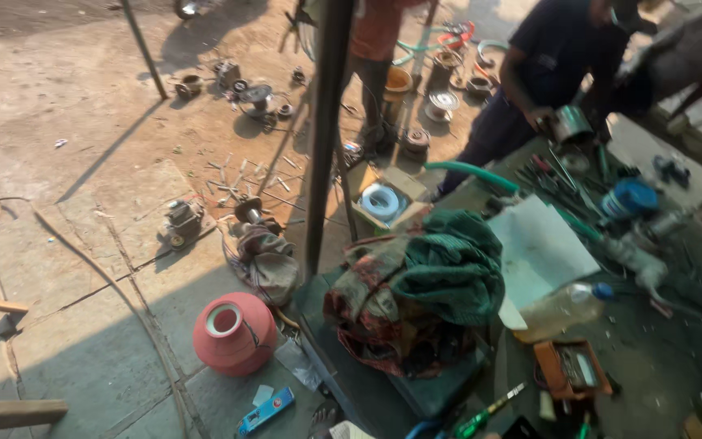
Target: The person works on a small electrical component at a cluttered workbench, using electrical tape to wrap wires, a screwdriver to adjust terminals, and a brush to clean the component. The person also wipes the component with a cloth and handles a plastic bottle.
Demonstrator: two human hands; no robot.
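Outdoors, paved floor of stone slabs, half in shade, running up to bare sunlit dirt at the far side. Dark green tabletop fills the right and lower right, cluttered throughout. Thin dark pole rises from near the tabletop's left edge and cuts up through the view.

Wearer's own hands: neither is in view, so I cannot tell whether they are apart, together or holding anything.

Nearest the lower middle, on the tabletop's left end, a heap of cloth, green on top, red patterned beneath. Just right of it, a pale flat sheet, and at the sheet's near edge a clear plastic bottle with a blue cap, lying on its side. Toward the near edge, a small orange case lying open, with a green-handled screwdriver left of it.

At the tabletop's far edge, a person in dark clothes bends over, hands on a round metal can. Blue round lid and loose hand tools lie close by.

On the floor: a pink round pot left of the tabletop, a blue flat packet below it, an open cardboard box holding a white roll, and scattered metal parts farther out in the sun.
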